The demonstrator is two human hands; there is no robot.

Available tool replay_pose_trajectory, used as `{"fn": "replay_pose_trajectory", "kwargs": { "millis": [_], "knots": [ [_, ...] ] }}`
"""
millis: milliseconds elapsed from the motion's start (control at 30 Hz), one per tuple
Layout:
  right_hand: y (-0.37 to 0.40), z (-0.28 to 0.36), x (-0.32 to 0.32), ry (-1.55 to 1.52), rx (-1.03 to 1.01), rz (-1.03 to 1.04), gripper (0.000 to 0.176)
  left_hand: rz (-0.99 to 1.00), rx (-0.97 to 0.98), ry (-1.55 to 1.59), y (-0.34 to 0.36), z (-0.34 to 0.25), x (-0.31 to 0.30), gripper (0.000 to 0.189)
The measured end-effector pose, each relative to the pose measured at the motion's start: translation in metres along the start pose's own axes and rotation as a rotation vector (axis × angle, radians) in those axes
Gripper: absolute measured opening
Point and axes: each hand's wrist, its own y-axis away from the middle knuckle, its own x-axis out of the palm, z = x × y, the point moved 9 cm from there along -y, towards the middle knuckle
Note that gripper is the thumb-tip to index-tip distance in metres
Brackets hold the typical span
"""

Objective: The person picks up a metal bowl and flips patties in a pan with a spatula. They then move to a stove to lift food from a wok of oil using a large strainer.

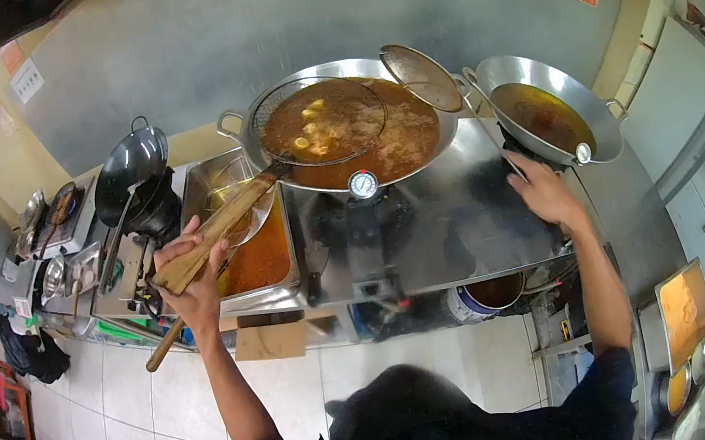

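My left hand (201,294) is wrapped round the thick wooden handle (226,226) of a wide wire strainer. The strainer's round mesh (367,114) lies in the brown bubbling oil of a large wok (336,70), with several yellow pieces (317,132) in it. My right hand (545,191) grips the thin metal handle of a fine-mesh skimmer (422,79). That skimmer's round head is tilted over the wok's right rim, above the oil. A dial thermometer (362,183) sits at the wok's front rim.
Left of the wok stands a steel tray (288,293) of orange oil holding another strainer, whose wooden handle (165,345) juts past the counter's edge. A second wok (598,115) with oil and a thermometer (583,153) is at right. A dark wok (131,165) stands further left.
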Motion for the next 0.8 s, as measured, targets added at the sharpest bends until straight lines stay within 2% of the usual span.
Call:
{"fn": "replay_pose_trajectory", "kwargs": {
  "millis": [100, 167, 200, 267, 300, 367, 433, 533, 567, 633, 667, 800],
  "knots": [
    [-0.056, -0.015, 0.029, 0.062, -0.028, 0.022, 0.040, -0.037, 0.042, 0.021, 0.010, 0.001, -0.003, 0.039],
    [-0.082, -0.028, 0.054, -0.057, 0.193, 0.184, 0.035, -0.054, 0.046, 0.025, 0.017, 0.002, -0.003, 0.039],
    [-0.095, -0.027, 0.059, -0.057, 0.180, 0.188, 0.035, -0.069, 0.043, 0.032, 0.020, 0.001, -0.003, 0.039],
    [-0.111, -0.033, 0.078, -0.164, 0.274, 0.383, 0.021, -0.089, 0.017, 0.035, 0.023, -0.001, -0.002, 0.039],
    [-0.119, -0.031, 0.077, -0.160, 0.262, 0.390, 0.021, -0.096, -0.012, 0.047, 0.024, 0.000, -0.002, 0.039],
    [-0.124, -0.026, 0.089, -0.407, 0.326, 0.571, 0.008, -0.104, -0.001, 0.015, 0.025, -0.003, -0.002, 0.039],
    [-0.133, -0.027, 0.084, -0.440, 0.319, 0.605, 0.008, -0.086, 0.035, -0.001, 0.026, -0.006, 0.000, 0.040],
    [-0.130, -0.021, 0.102, -0.687, 0.338, 0.839, 0.010, -0.087, 0.049, 0.005, 0.026, -0.007, -0.001, 0.040],
    [-0.134, -0.021, 0.109, -0.685, 0.335, 0.838, 0.010, -0.092, 0.048, 0.034, 0.026, -0.006, 0.000, 0.041],
    [-0.139, -0.018, 0.124, -0.868, 0.386, 0.768, 0.008, -0.106, 0.033, 0.021, 0.027, -0.009, 0.000, 0.041],
    [-0.148, -0.023, 0.143, -1.024, 0.420, 0.808, 0.017, -0.120, 0.023, 0.010, 0.025, -0.010, 0.000, 0.041],
    [-0.156, -0.015, 0.164, -1.241, 0.461, 0.725, 0.016, -0.122, 0.014, 0.038, 0.027, -0.006, -0.002, 0.040]
  ]
}}
